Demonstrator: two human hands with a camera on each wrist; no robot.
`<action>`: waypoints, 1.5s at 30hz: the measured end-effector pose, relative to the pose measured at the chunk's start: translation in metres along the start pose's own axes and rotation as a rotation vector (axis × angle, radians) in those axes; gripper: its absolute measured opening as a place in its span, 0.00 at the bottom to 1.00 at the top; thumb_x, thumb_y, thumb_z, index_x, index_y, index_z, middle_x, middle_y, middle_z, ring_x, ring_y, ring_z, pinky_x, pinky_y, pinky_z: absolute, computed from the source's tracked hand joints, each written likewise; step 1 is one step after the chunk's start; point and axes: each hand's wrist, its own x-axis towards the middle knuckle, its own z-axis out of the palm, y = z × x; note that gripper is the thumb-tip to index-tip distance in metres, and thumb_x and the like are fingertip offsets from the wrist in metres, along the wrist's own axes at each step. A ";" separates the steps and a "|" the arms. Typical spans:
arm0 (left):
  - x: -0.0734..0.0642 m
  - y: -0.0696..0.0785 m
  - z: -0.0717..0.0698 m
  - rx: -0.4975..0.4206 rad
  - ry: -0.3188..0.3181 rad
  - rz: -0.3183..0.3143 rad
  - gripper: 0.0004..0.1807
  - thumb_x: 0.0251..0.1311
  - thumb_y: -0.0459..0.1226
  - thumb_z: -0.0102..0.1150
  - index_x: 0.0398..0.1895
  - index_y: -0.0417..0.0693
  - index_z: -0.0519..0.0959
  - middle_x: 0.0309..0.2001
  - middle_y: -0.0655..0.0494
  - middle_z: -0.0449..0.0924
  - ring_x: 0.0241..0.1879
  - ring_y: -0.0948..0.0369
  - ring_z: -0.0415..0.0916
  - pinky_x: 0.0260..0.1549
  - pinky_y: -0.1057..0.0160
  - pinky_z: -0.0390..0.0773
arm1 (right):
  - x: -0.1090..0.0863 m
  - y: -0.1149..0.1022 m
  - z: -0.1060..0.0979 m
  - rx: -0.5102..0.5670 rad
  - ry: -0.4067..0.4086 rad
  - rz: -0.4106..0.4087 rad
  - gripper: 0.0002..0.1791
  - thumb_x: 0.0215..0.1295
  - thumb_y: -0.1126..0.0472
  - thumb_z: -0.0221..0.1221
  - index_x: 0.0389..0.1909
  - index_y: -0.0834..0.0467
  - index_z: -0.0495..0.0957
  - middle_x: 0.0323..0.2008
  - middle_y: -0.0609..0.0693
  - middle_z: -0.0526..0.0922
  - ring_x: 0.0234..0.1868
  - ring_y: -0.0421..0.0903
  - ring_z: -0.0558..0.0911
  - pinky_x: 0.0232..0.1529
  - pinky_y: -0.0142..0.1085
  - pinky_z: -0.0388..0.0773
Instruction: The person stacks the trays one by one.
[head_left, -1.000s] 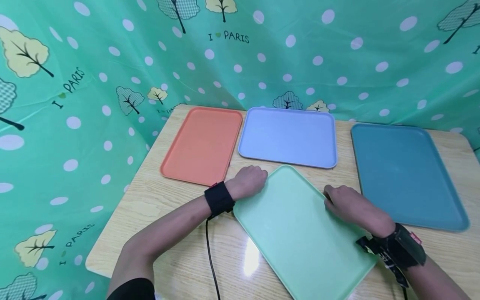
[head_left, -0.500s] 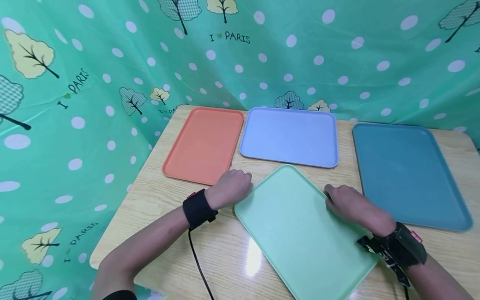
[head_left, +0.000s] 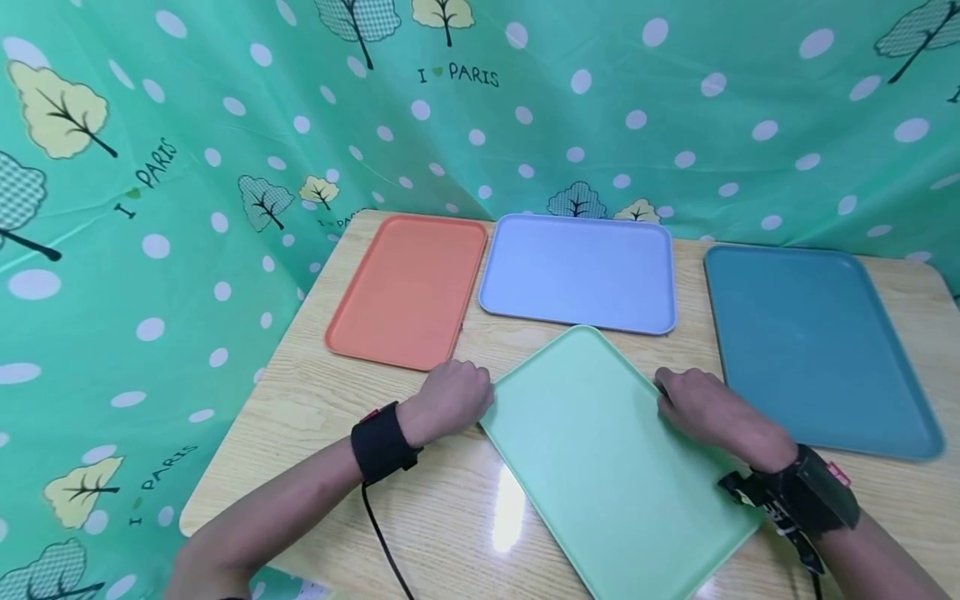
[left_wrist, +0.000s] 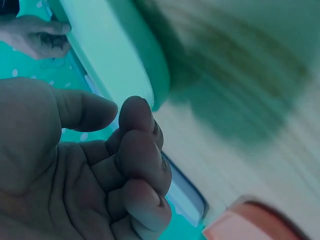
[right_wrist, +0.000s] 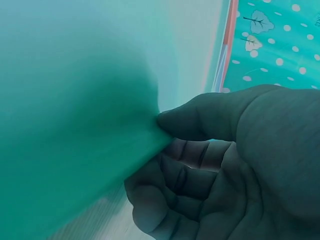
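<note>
A light green rectangular tray (head_left: 615,467) lies slanted across the front of the wooden table. My left hand (head_left: 452,402) is at its left corner, fingers curled. Thumb and forefinger come together around the tray's corner rim in the left wrist view, the other fingers bent beside them. On the tray's right long side, my right hand (head_left: 701,408) pinches the rim. Seen from the right wrist, the thumb (right_wrist: 195,120) lies on the upper side of the rim and the curled fingers sit beneath it.
Behind stand an orange-red tray (head_left: 408,292) at left and a lavender-blue tray (head_left: 577,271) in the middle. A larger dark teal tray (head_left: 817,354) lies at right. A patterned green curtain (head_left: 525,108) hangs along the back and left of the table (head_left: 300,433).
My left hand has slid left and nearer along the tray's edge to its left corner. The green tray has shifted slightly to the right. My right hand keeps its grip.
</note>
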 end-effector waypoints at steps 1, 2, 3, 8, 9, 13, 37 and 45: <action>-0.001 0.001 0.001 0.004 0.001 0.007 0.27 0.66 0.34 0.53 0.10 0.55 0.54 0.14 0.64 0.45 0.14 0.67 0.46 0.09 0.70 0.48 | 0.000 0.000 0.000 0.000 -0.002 0.000 0.04 0.70 0.66 0.50 0.35 0.62 0.72 0.16 0.49 0.66 0.16 0.42 0.66 0.21 0.33 0.59; -0.003 0.002 0.002 0.012 -0.004 0.013 0.27 0.66 0.34 0.53 0.10 0.55 0.54 0.14 0.64 0.45 0.14 0.67 0.46 0.09 0.70 0.48 | 0.000 0.000 -0.001 0.002 -0.003 0.001 0.04 0.69 0.66 0.51 0.35 0.61 0.72 0.16 0.49 0.66 0.16 0.42 0.66 0.21 0.33 0.59; -0.004 0.003 0.003 0.017 -0.009 0.015 0.27 0.65 0.34 0.53 0.10 0.55 0.54 0.14 0.64 0.45 0.14 0.67 0.46 0.09 0.70 0.48 | -0.001 0.000 -0.001 0.003 -0.005 0.003 0.04 0.69 0.66 0.51 0.35 0.61 0.72 0.16 0.49 0.66 0.16 0.42 0.65 0.21 0.33 0.59; -0.012 0.010 0.007 -0.020 -0.054 -0.024 0.28 0.66 0.35 0.52 0.09 0.55 0.54 0.14 0.64 0.46 0.14 0.67 0.48 0.08 0.69 0.50 | -0.003 0.000 -0.001 -0.010 -0.008 0.008 0.04 0.69 0.66 0.51 0.36 0.62 0.72 0.16 0.49 0.66 0.16 0.42 0.66 0.20 0.33 0.59; -0.013 0.012 0.008 -0.029 -0.055 -0.036 0.28 0.67 0.36 0.52 0.09 0.55 0.54 0.14 0.64 0.46 0.14 0.67 0.48 0.08 0.69 0.50 | -0.004 0.000 -0.001 -0.013 -0.008 0.009 0.04 0.69 0.66 0.51 0.36 0.62 0.73 0.16 0.50 0.66 0.16 0.42 0.66 0.20 0.33 0.59; -0.018 0.017 0.011 -0.036 -0.032 -0.072 0.29 0.67 0.38 0.52 0.08 0.55 0.54 0.14 0.64 0.47 0.14 0.67 0.49 0.08 0.68 0.50 | -0.006 0.000 -0.002 -0.007 -0.013 0.016 0.04 0.69 0.66 0.51 0.37 0.63 0.73 0.17 0.50 0.67 0.17 0.42 0.67 0.20 0.33 0.60; -0.021 0.030 0.022 -0.065 0.077 -0.134 0.29 0.59 0.36 0.54 0.06 0.55 0.50 0.12 0.66 0.42 0.12 0.67 0.44 0.07 0.71 0.46 | -0.017 0.005 0.003 0.054 -0.046 0.060 0.05 0.68 0.66 0.49 0.36 0.63 0.72 0.17 0.50 0.66 0.17 0.42 0.66 0.20 0.33 0.60; -0.013 0.027 0.020 -0.066 0.058 -0.127 0.29 0.60 0.35 0.53 0.07 0.55 0.49 0.13 0.65 0.41 0.13 0.67 0.41 0.08 0.71 0.45 | -0.022 0.005 0.004 0.056 -0.023 0.058 0.05 0.68 0.66 0.49 0.34 0.62 0.71 0.16 0.48 0.63 0.16 0.42 0.63 0.19 0.32 0.58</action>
